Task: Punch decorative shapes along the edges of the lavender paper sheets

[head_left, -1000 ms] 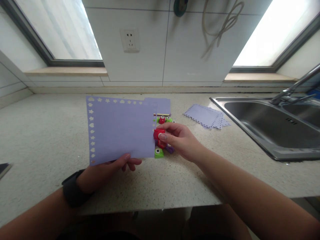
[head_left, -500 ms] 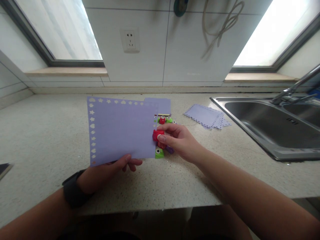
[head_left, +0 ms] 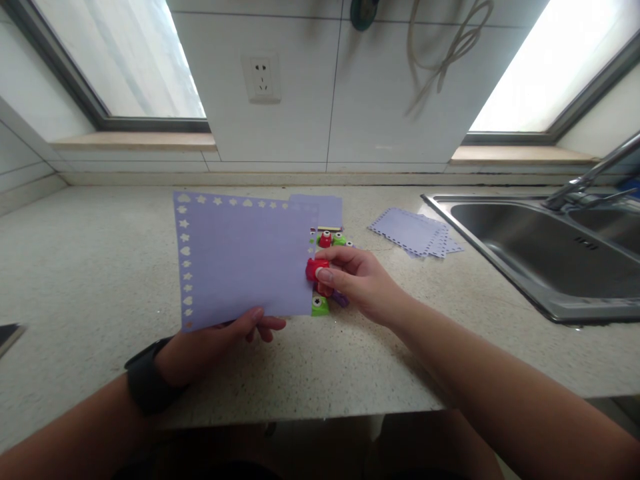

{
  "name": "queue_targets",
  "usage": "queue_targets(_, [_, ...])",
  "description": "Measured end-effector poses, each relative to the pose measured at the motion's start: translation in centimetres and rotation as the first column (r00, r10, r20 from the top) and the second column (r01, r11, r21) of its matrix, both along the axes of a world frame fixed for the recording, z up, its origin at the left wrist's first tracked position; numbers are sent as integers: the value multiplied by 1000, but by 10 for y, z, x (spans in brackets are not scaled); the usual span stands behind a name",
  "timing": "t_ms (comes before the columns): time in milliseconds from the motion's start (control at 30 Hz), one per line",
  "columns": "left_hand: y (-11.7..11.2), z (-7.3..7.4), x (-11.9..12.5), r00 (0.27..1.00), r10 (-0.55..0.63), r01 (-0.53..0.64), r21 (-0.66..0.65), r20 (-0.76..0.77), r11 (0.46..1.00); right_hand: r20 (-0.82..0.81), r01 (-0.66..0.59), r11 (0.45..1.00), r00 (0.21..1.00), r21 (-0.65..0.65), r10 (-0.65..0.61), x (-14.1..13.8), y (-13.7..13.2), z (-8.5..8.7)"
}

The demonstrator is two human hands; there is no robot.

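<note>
My left hand (head_left: pixel 220 337) holds a lilac paper sheet (head_left: pixel 245 257) by its lower edge, fingers pinched on it. Small star and heart shapes are punched along the sheet's top and left borders. My right hand (head_left: pixel 357 280) is closed on a small red paper punch (head_left: pixel 316 268) pressed onto the sheet's right edge, thumb on top. Under and behind that hand, more little punches lie on the counter: a green one (head_left: pixel 320 305), a purple one (head_left: pixel 341 299), and a red one (head_left: pixel 325 239) with a green one further back.
A speckled counter (head_left: pixel 100 267) runs to the tiled wall. Several punched lilac sheets (head_left: pixel 415 232) lie stacked at the right, and another lilac sheet (head_left: pixel 325 210) behind the held one. A steel sink (head_left: pixel 540 247) with a tap (head_left: pixel 590 177) fills the right. A dark object (head_left: pixel 7 333) sits at the left edge.
Little has moved. My right hand and the red punch have shifted slightly along the sheet's right edge; the sheet stays held in the same place.
</note>
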State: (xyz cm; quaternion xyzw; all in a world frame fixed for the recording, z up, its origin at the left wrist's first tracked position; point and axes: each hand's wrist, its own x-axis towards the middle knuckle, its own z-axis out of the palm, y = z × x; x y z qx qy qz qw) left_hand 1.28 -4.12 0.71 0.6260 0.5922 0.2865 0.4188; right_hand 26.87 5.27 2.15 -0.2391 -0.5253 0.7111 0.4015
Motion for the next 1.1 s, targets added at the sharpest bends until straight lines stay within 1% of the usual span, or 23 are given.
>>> queue_targets(367, [0, 0, 2, 1000, 21, -21, -12, 3, 1000, 10, 16, 1000, 1000, 7, -16, 2, 0, 0])
queue_targets(700, [0, 3, 3, 999, 4, -3, 26, -36, 1000, 10, -2, 1000, 1000, 24, 2, 2, 1, -3])
queue_targets(867, [-1, 5, 5, 1000, 11, -11, 22, -20, 1000, 9, 4, 1000, 1000, 12, -4, 1, 1, -2])
queue_targets(1100, [-2, 2, 3, 1000, 11, -11, 18, 3, 1000, 3, 0, 1000, 1000, 16, 0, 0, 1, -2])
